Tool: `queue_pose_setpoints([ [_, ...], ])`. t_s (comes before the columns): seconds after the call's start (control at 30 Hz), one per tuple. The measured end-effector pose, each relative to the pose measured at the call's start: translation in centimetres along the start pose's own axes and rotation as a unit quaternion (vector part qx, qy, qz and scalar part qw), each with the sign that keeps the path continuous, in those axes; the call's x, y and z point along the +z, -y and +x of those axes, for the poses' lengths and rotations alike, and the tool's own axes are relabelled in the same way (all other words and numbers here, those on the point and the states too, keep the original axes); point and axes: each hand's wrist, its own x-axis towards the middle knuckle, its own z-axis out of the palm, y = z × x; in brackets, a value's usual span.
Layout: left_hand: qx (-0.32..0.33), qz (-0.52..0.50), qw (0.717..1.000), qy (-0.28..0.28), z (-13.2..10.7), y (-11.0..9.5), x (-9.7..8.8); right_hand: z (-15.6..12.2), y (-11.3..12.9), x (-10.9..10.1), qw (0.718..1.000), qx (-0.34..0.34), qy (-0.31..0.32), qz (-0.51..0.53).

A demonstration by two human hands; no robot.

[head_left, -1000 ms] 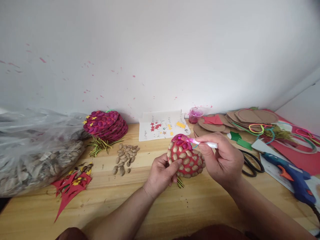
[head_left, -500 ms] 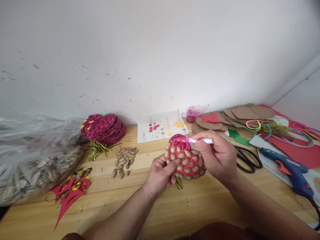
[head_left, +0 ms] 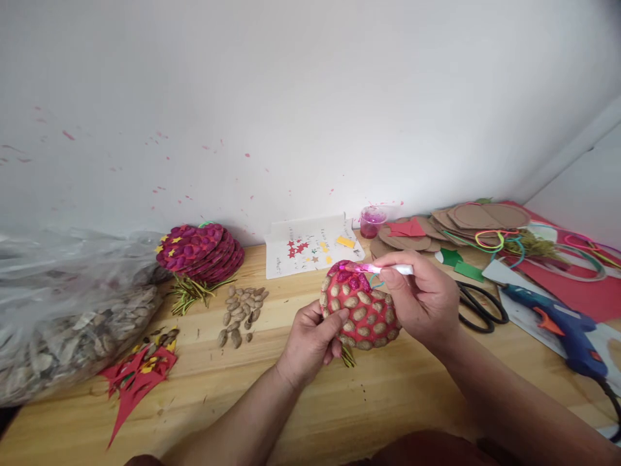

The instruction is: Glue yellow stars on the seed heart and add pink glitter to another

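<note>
My left hand [head_left: 315,336] grips the lower left edge of a round red piece [head_left: 350,312] studded with peanuts in their shells, thumb on its front. Magenta paint covers the peanuts at its top; the lower ones are bare tan. Between thumb and fingers, my right hand [head_left: 424,294] pinches a white-handled paintbrush [head_left: 395,269], its pink-stained end touching the painted top. Green stalks [head_left: 348,356] stick out below the piece. Loose peanuts [head_left: 242,307] lie to the left, and a plastic cup [head_left: 373,223] of magenta paint stands behind by the wall.
Finished magenta pieces [head_left: 204,251] are stacked at back left, beside a clear plastic bag [head_left: 72,330] of shell-like bits. Red paper scraps [head_left: 136,382] lie in front. A paper sheet [head_left: 310,249] bears small stars. Rightward are cardboard shapes [head_left: 490,219], black-handled scissors [head_left: 480,307] and a blue glue gun [head_left: 572,333].
The brush tip has shifted slightly left along the painted top of the piece. Both hands keep their hold, and the camera view has moved a little.
</note>
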Motion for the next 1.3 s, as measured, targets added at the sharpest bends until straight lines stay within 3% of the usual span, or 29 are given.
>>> queue_pose_setpoints([
  [1.1,-0.004,-0.014,1.0,-0.004,-0.06,-0.15,0.19,-0.08,0.29,0.3,0.999,-0.039,0.012,-0.003],
  [1.3,0.0,-0.009,1.0,-0.004,0.05,-0.02,0.02,-0.23,0.68,0.6,0.997,-0.072,0.031,0.001],
])
